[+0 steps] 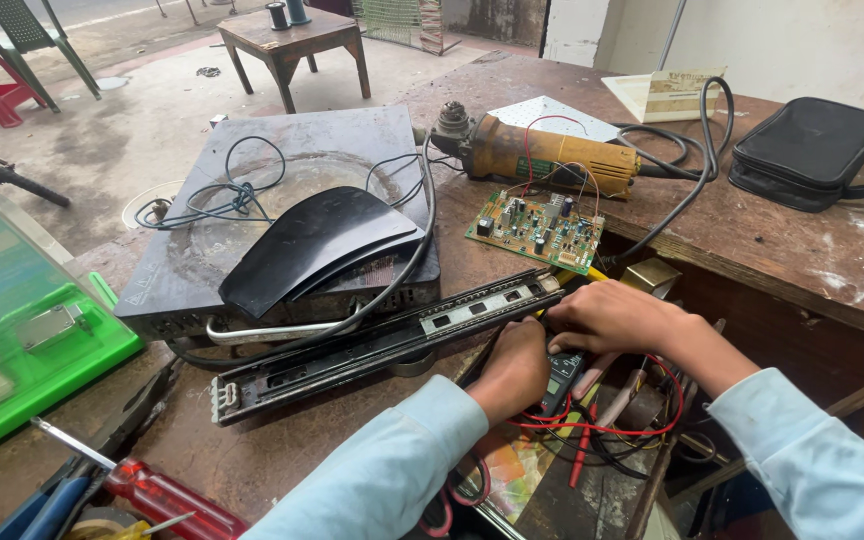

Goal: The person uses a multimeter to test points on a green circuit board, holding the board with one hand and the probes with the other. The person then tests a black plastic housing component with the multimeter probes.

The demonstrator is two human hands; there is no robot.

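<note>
Crowding the wooden surface [802, 250] at the far left, an induction cooker [282, 210] is flanked by a long drawer slide [382, 340], which could be knocked off by an elbow. Nearer, a multimeter [562, 375] is gripped in the open drawer by the closed left hand [514, 368] and right hand [607, 318]. Its red leads [592, 425] are tangled and could be snagged.
</note>
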